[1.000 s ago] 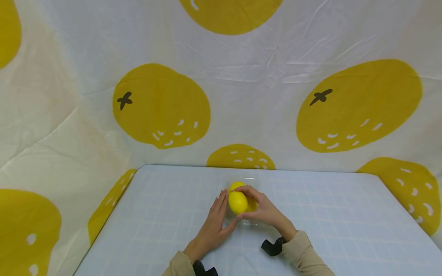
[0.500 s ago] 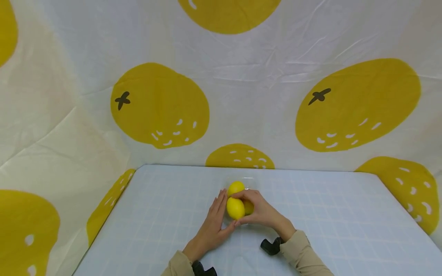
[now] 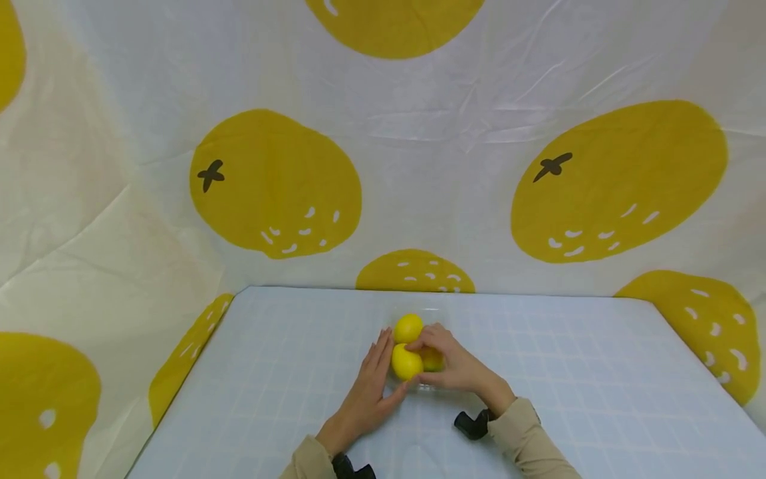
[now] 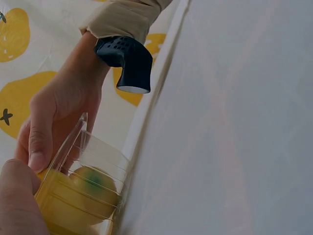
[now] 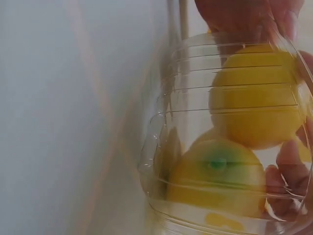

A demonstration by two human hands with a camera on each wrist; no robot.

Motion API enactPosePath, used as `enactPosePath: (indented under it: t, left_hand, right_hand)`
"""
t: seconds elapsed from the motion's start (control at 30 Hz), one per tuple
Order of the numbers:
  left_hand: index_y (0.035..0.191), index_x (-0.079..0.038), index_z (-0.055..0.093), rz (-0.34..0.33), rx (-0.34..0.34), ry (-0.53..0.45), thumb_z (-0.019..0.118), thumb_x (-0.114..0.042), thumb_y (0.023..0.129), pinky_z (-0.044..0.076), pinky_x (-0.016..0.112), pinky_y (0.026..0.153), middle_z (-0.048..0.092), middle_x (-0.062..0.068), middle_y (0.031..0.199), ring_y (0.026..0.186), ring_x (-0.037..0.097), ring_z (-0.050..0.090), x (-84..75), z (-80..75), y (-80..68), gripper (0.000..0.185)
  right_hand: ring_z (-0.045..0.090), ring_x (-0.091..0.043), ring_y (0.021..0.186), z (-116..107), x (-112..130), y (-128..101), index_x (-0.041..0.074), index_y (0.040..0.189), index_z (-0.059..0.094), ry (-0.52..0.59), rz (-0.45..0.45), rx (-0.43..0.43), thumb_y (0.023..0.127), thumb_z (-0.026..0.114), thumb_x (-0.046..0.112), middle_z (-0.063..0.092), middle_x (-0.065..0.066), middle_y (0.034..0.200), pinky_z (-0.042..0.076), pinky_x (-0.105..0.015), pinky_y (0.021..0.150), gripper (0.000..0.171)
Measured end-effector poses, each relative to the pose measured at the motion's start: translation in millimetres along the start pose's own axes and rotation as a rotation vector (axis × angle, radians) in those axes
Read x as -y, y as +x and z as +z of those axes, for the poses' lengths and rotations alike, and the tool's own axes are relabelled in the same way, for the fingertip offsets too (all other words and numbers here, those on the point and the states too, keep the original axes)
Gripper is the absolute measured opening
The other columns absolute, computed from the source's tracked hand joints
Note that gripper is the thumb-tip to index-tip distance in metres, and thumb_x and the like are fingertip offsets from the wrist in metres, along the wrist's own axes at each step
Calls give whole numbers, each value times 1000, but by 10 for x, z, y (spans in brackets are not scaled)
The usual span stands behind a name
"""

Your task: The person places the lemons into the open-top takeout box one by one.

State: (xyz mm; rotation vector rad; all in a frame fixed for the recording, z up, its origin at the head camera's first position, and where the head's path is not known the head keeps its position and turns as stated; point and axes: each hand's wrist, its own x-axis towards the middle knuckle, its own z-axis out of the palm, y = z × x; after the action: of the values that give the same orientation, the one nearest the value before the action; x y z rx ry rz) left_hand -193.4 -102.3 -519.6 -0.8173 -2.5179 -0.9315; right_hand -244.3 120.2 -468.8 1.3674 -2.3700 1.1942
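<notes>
Tablecloth [image 3: 287, 399] centre: lemon [image 3: 406, 361] pinched by right hand [image 3: 455, 366], apparently inside clear tub [image 5: 161, 147]; left hand [image 3: 365, 392] laid flat alongside.

Three lemons [image 3: 407, 361] show in the head view, two plainly and a third half hidden under the fingers. They sit in one clear plastic container [image 5: 161, 147] (its ribbed wall shows best from the right wrist). Two hands, one tabletop [image 3: 598, 399].
</notes>
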Motion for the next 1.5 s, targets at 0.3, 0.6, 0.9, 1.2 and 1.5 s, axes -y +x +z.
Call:
enactPosePath:
  t: [0.3,0.6,0.9,1.2,1.5]
  left_hand:
    - [157,2,15,1,6,-2,52,-44,100,8,40,122,6,9,166,151,27,12,9,0,-9,82]
    - [156,4,17,29,-16,-7,55,-38,99,12,43,122,8,10,166,150,32,14,27,11,1,80]
    - [156,3,16,7,-3,-9,54,-40,99,8,39,122,6,8,166,151,30,13,20,15,-4,81]
    - [156,4,17,34,-23,9,54,-38,99,13,44,122,8,10,166,150,32,14,35,27,-11,80]
    - [157,-3,20,-11,8,7,56,-39,98,17,50,120,8,9,166,152,25,11,30,10,-11,78]
  right_hand:
    - [50,-11,101,-1,-18,-24,16,100,65,-55,3,11,76,87,29,59,7,90,30,-44,90,34]
    - [49,-15,104,10,-30,-9,17,86,57,-146,-51,39,76,87,18,56,7,87,30,-48,93,32]
    - [52,-12,103,2,4,-4,15,102,65,-164,-19,31,82,82,26,63,8,100,33,-49,94,29]
    - [59,-21,104,-21,-35,-13,6,106,69,-163,-130,-18,80,82,13,68,-4,108,48,-46,93,29]
    - [60,-30,108,-14,-135,6,3,99,77,-177,-205,19,84,75,5,70,-9,111,50,-48,93,16]
